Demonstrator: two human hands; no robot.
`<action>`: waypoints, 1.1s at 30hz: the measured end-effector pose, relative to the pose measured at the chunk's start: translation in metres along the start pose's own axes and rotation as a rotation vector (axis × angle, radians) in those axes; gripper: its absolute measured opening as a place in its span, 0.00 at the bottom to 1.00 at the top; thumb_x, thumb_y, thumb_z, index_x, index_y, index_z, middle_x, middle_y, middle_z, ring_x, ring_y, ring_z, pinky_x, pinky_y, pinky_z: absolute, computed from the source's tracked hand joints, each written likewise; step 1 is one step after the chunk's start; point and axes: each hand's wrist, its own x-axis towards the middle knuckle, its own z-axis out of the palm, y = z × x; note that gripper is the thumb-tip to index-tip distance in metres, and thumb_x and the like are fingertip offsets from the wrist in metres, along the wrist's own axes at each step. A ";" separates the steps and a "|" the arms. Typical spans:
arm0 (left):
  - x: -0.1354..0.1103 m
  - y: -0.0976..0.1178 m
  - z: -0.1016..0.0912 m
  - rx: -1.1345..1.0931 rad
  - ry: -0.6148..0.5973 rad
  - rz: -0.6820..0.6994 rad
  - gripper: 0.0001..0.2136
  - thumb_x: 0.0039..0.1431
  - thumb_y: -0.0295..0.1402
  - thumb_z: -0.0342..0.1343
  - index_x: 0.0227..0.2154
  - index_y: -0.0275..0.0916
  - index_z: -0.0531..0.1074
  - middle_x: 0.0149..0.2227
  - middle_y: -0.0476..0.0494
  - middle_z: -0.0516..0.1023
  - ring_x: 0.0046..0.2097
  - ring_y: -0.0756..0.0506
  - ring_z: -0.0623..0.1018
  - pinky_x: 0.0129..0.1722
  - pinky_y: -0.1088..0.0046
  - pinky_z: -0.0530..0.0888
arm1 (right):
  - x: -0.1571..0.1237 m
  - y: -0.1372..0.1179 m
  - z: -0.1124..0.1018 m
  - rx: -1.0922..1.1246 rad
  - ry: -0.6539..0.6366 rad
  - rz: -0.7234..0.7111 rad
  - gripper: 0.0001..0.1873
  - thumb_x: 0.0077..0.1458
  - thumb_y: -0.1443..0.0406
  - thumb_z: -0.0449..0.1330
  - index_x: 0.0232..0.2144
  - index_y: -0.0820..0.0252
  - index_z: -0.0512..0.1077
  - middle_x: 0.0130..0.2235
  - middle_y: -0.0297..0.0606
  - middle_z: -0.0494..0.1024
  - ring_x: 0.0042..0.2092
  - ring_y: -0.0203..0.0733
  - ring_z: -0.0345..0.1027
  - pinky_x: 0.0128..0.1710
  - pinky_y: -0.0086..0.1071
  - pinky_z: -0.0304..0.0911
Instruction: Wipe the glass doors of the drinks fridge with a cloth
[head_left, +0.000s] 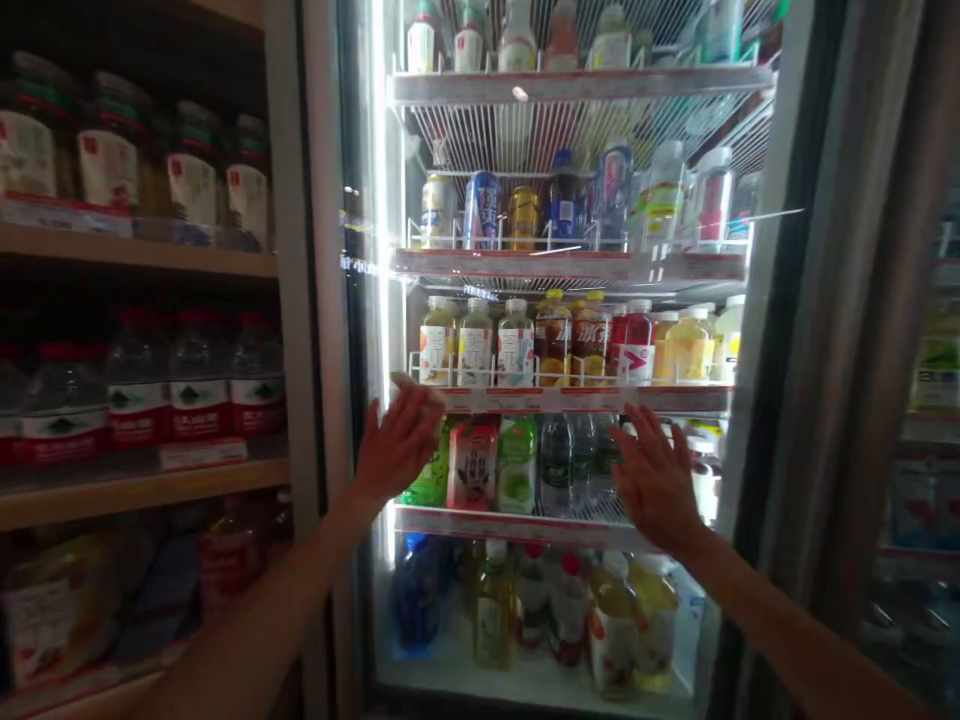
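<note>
Both my hands are raised in front of a glass-door drinks cooler [757,330], palms toward it and fingers spread. My left hand [397,442] is at the left end of a white wire shelf [585,400], close to a green-labelled bottle [431,480]. Near the same shelf's right side is my right hand [656,487], over clear water bottles [556,465]. Neither hand holds anything. Whether my palms touch the glass, I cannot tell. Juice bottles [476,342] stand above the shelf, with cans [481,210] higher up.
Wooden shelves [135,250] at the left hold labelled jars and red-capped water bottles [139,380]. Another cooler [926,430] stands at the far right, beyond a dark frame. Further drinks [525,610] fill the cooler's bottom shelf.
</note>
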 end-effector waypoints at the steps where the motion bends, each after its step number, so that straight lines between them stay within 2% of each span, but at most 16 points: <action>1: 0.002 -0.008 0.000 0.032 0.029 -0.095 0.22 0.60 0.36 0.48 0.57 0.41 0.60 0.62 0.35 0.58 0.66 0.42 0.50 0.63 0.55 0.43 | 0.006 -0.001 0.002 0.007 0.011 0.014 0.31 0.58 0.66 0.48 0.63 0.52 0.47 0.66 0.41 0.49 0.66 0.48 0.42 0.62 0.52 0.39; 2: 0.001 -0.010 0.001 0.049 0.043 -0.157 0.23 0.60 0.37 0.48 0.58 0.41 0.59 0.63 0.34 0.56 0.66 0.41 0.49 0.63 0.55 0.43 | 0.010 -0.003 0.003 0.014 0.017 0.025 0.31 0.58 0.66 0.48 0.63 0.51 0.46 0.66 0.40 0.48 0.66 0.48 0.41 0.62 0.52 0.40; 4: -0.014 0.002 0.001 0.038 0.023 -0.184 0.23 0.60 0.38 0.48 0.58 0.40 0.59 0.63 0.33 0.55 0.66 0.40 0.47 0.63 0.54 0.45 | 0.016 -0.009 0.005 0.024 0.014 0.030 0.31 0.59 0.65 0.48 0.63 0.51 0.46 0.66 0.40 0.48 0.66 0.48 0.41 0.62 0.52 0.39; 8: -0.066 0.051 -0.003 -0.084 -0.078 -0.003 0.20 0.58 0.40 0.49 0.53 0.44 0.66 0.59 0.40 0.65 0.66 0.41 0.48 0.63 0.56 0.46 | 0.014 -0.022 0.005 0.034 -0.008 -0.035 0.32 0.58 0.66 0.48 0.64 0.53 0.45 0.66 0.42 0.48 0.66 0.48 0.40 0.63 0.51 0.39; 11: -0.078 0.060 -0.002 -0.128 -0.078 0.068 0.17 0.58 0.41 0.49 0.51 0.49 0.68 0.55 0.46 0.70 0.65 0.44 0.52 0.64 0.57 0.43 | 0.013 -0.025 0.005 0.031 -0.010 -0.091 0.32 0.58 0.66 0.48 0.64 0.55 0.45 0.66 0.43 0.48 0.66 0.47 0.40 0.63 0.50 0.39; 14: -0.049 0.036 0.003 -0.070 0.004 -0.118 0.19 0.60 0.39 0.47 0.53 0.44 0.65 0.57 0.40 0.67 0.65 0.43 0.52 0.64 0.57 0.44 | 0.022 -0.019 0.004 0.018 0.005 -0.083 0.32 0.58 0.66 0.48 0.64 0.55 0.45 0.66 0.43 0.49 0.66 0.47 0.40 0.63 0.51 0.39; 19: 0.038 -0.024 0.009 -0.085 0.108 -0.573 0.25 0.60 0.41 0.44 0.59 0.37 0.57 0.64 0.32 0.53 0.66 0.37 0.49 0.62 0.49 0.47 | 0.054 0.001 -0.002 -0.015 0.098 0.005 0.31 0.60 0.64 0.47 0.64 0.53 0.45 0.65 0.43 0.51 0.66 0.47 0.41 0.62 0.50 0.41; 21: 0.069 -0.031 0.010 -0.121 0.134 -0.739 0.27 0.60 0.42 0.42 0.60 0.35 0.54 0.65 0.30 0.49 0.66 0.34 0.46 0.61 0.45 0.46 | 0.065 0.014 -0.002 -0.048 0.130 0.049 0.30 0.60 0.63 0.46 0.63 0.53 0.45 0.65 0.43 0.52 0.66 0.47 0.42 0.61 0.50 0.42; 22: 0.081 -0.028 0.011 -0.130 0.145 -0.770 0.28 0.60 0.42 0.42 0.61 0.34 0.53 0.65 0.29 0.47 0.66 0.33 0.45 0.61 0.43 0.45 | 0.069 0.021 -0.001 -0.068 0.143 0.070 0.29 0.60 0.62 0.45 0.63 0.54 0.46 0.65 0.43 0.52 0.66 0.47 0.42 0.61 0.50 0.42; 23: 0.092 -0.021 0.012 -0.134 0.149 -0.749 0.28 0.61 0.42 0.42 0.61 0.33 0.53 0.65 0.29 0.47 0.66 0.33 0.45 0.61 0.43 0.46 | 0.073 0.027 0.001 -0.090 0.154 0.091 0.29 0.60 0.62 0.45 0.63 0.54 0.47 0.64 0.44 0.53 0.66 0.48 0.43 0.61 0.51 0.42; 24: 0.100 -0.010 0.014 -0.135 0.144 -0.668 0.28 0.61 0.42 0.41 0.60 0.33 0.53 0.65 0.29 0.48 0.66 0.33 0.45 0.61 0.44 0.46 | 0.075 0.033 0.004 -0.110 0.159 0.107 0.29 0.60 0.61 0.45 0.63 0.55 0.47 0.64 0.44 0.53 0.65 0.48 0.43 0.61 0.51 0.42; 27: 0.115 0.027 0.018 -0.135 0.085 -0.215 0.25 0.61 0.41 0.42 0.59 0.37 0.56 0.64 0.34 0.53 0.66 0.38 0.48 0.62 0.51 0.50 | 0.078 0.046 0.013 -0.155 0.167 0.124 0.31 0.59 0.60 0.46 0.63 0.58 0.48 0.64 0.46 0.53 0.66 0.50 0.42 0.61 0.52 0.40; 29: 0.116 0.037 0.019 -0.122 0.044 0.025 0.23 0.61 0.42 0.42 0.59 0.42 0.58 0.63 0.39 0.56 0.66 0.40 0.51 0.62 0.54 0.50 | 0.078 0.048 0.017 -0.173 0.174 0.124 0.31 0.59 0.59 0.45 0.63 0.58 0.48 0.64 0.46 0.54 0.66 0.49 0.42 0.62 0.51 0.39; 30: 0.114 0.034 0.018 -0.115 0.026 0.075 0.23 0.61 0.42 0.42 0.58 0.43 0.58 0.63 0.41 0.57 0.65 0.41 0.52 0.63 0.55 0.49 | 0.078 0.048 0.018 -0.179 0.174 0.125 0.31 0.59 0.59 0.45 0.63 0.58 0.48 0.64 0.46 0.54 0.66 0.49 0.42 0.62 0.51 0.39; 31: 0.111 0.025 0.015 -0.104 0.018 0.060 0.23 0.61 0.42 0.42 0.59 0.44 0.57 0.63 0.41 0.57 0.65 0.42 0.53 0.63 0.54 0.48 | 0.078 0.047 0.018 -0.183 0.172 0.129 0.30 0.59 0.59 0.45 0.63 0.58 0.48 0.64 0.46 0.54 0.66 0.48 0.42 0.61 0.51 0.40; 33: 0.103 -0.003 0.010 -0.079 0.037 -0.132 0.24 0.61 0.41 0.42 0.60 0.43 0.56 0.64 0.38 0.55 0.65 0.41 0.54 0.63 0.52 0.45 | 0.078 0.046 0.017 -0.182 0.168 0.133 0.31 0.59 0.59 0.45 0.63 0.58 0.48 0.64 0.45 0.54 0.65 0.49 0.43 0.61 0.51 0.41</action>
